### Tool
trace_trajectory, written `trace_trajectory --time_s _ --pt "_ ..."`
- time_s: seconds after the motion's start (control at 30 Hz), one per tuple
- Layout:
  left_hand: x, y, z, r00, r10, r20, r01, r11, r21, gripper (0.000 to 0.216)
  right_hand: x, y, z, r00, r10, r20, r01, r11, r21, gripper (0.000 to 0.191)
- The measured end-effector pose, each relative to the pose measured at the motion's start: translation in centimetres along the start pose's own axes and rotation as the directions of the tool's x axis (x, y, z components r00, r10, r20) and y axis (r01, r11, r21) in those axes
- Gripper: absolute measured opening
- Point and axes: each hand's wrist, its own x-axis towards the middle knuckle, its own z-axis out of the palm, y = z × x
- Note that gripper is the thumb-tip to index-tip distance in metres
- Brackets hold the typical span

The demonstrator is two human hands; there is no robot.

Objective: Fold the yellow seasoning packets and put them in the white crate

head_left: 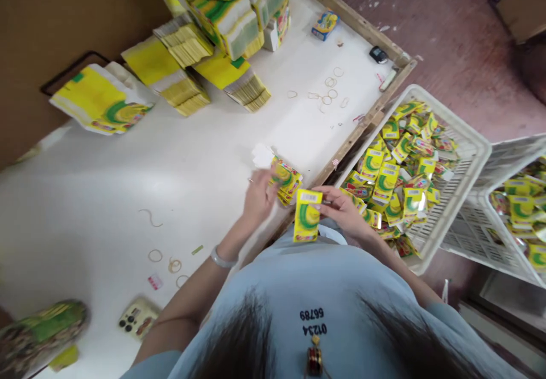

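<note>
My right hand (341,211) pinches a small yellow-and-green card box (307,217) by its side edge, just above the table's front edge. My left hand (259,194), smeared by motion, is at a small fanned pile of yellow cartons (288,181) on the white table. Its fingertips overlap the pile, and I cannot tell whether they grip one. White flaps stick out at the far side of that pile. A white crate (464,134) full of similar yellow boxes (386,181) stands beside my right forearm.
Bundled carton stacks (187,43) stand at the back of the table (106,185). Rubber bands (327,100), a blue box (325,24) and a black object (377,54) lie near the wooden rim (362,123). A phone (139,317) rests front left; a second crate (478,219) stands right.
</note>
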Motion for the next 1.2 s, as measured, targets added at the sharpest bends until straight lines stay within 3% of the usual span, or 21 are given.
trace_trajectory --time_s 0.07,0.1,0.2,0.3,0.33,0.4,0.47,0.53,0.63,0.73,0.83,1.0,1.07,1.13,1.2 --pt "3.8 -1.9 -0.5 0.987 -0.024 -0.157 0.052 0.983 0.174 0.051 -1.2 -0.4 -5.2 0.987 -0.084 -0.139 0.057 0.979 -0.193 0.045" --pt "5.5 -2.8 -0.6 0.981 -0.064 -0.183 0.102 0.972 0.209 0.055 -2.1 -0.5 -8.2 0.977 -0.107 -0.186 0.043 0.948 -0.316 0.047" --pt "8.9 -4.8 -0.8 0.971 -0.225 -0.087 0.238 0.949 0.208 0.041 -5.2 -0.8 -16.0 0.957 -0.112 -0.269 -0.097 0.749 -0.655 0.06" --pt "9.8 -5.6 -1.1 0.969 -0.245 -0.009 0.242 0.948 0.208 0.029 -6.0 -0.9 -18.8 0.891 -0.255 -0.375 -0.215 0.491 -0.844 0.073" --pt "9.7 -5.5 -1.3 0.98 -0.201 -0.003 0.197 0.954 0.226 0.032 -5.4 -1.0 -18.3 0.861 -0.324 -0.392 -0.218 0.46 -0.861 0.073" --pt "9.3 -5.2 -1.9 0.998 -0.06 0.008 0.055 0.96 0.275 0.032 -2.8 -1.3 -15.7 0.822 -0.429 -0.375 -0.139 0.488 -0.862 0.063" --pt "8.7 -4.4 -2.7 0.996 0.089 -0.01 -0.081 0.948 0.307 0.036 0.6 -1.8 -11.4 0.808 -0.513 -0.29 0.039 0.538 -0.842 0.049" --pt "7.9 -3.2 -3.5 0.983 0.171 -0.073 -0.142 0.945 0.295 0.045 4.0 -2.4 -6.2 0.773 -0.614 -0.159 0.253 0.527 -0.811 0.041" --pt "6.3 -1.2 -4.3 0.98 0.145 -0.139 -0.117 0.974 0.193 0.057 8.1 -2.7 1.3 0.705 -0.708 0.034 0.497 0.459 -0.737 0.048" --pt "5.1 0.2 -4.4 0.98 0.111 -0.165 -0.097 0.991 0.09 0.059 10.9 -1.6 6.1 0.721 -0.678 0.142 0.572 0.466 -0.675 0.058" --pt "5.0 0.1 -3.7 0.976 0.084 -0.202 -0.077 0.996 0.042 0.058 12.7 0.3 7.9 0.76 -0.635 0.138 0.536 0.493 -0.686 0.05" --pt "6.1 -2.1 -2.9 0.983 -0.054 -0.178 0.052 0.999 -0.013 0.059 13.8 1.4 7.0 0.776 -0.619 0.119 0.444 0.402 -0.801 0.045" --pt "6.0 -2.6 -2.8 0.971 0.037 -0.235 -0.028 0.999 0.041 0.065 13.7 1.0 6.3 0.773 -0.633 0.044 0.388 0.416 -0.822 0.045" --pt "5.4 -2.3 -2.4 0.949 0.185 -0.255 -0.168 0.982 0.086 0.085 13.4 0.5 5.9 0.752 -0.654 -0.089 0.351 0.511 -0.785 0.047" --pt "4.1 -1.4 -1.4 0.943 0.265 -0.202 -0.273 0.962 -0.011 0.099 12.7 0.0 6.1 0.727 -0.653 -0.211 0.373 0.634 -0.677 0.049"
